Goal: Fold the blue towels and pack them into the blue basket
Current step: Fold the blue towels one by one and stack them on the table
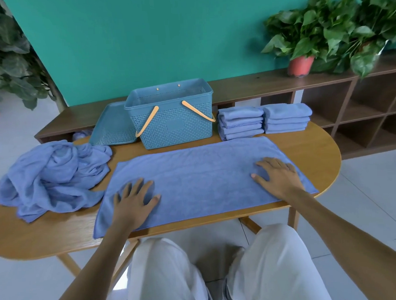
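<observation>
Fingers [135, 186] of the left hand [133, 202] are spread wide and lie flat on the left part of the spread towel [200, 170], and the right hand [277, 178] lies the same way on its right part, fingers splayed, gripping nothing. The towel lies flat along the table's [312, 149] near edge, and its front hem hangs slightly over that edge, so a careless pull toward the body could drag it off onto the lap. With both palms only resting, the cloth may bunch under them if they slide unevenly, leaving a crooked fold. The heap of unfolded towels [50, 176] sits at the table's left end, touching or nearly touching the spread towel's left side; lifting that side could catch it and tug loose cloth over the edge. The basket [175, 119] stands at the back edge with nothing seen inside it, its lid [112, 128] leaning beside it, and two stacks of folded towels [264, 121] stand to its right; a wide sweep might topple those stacks.
</observation>
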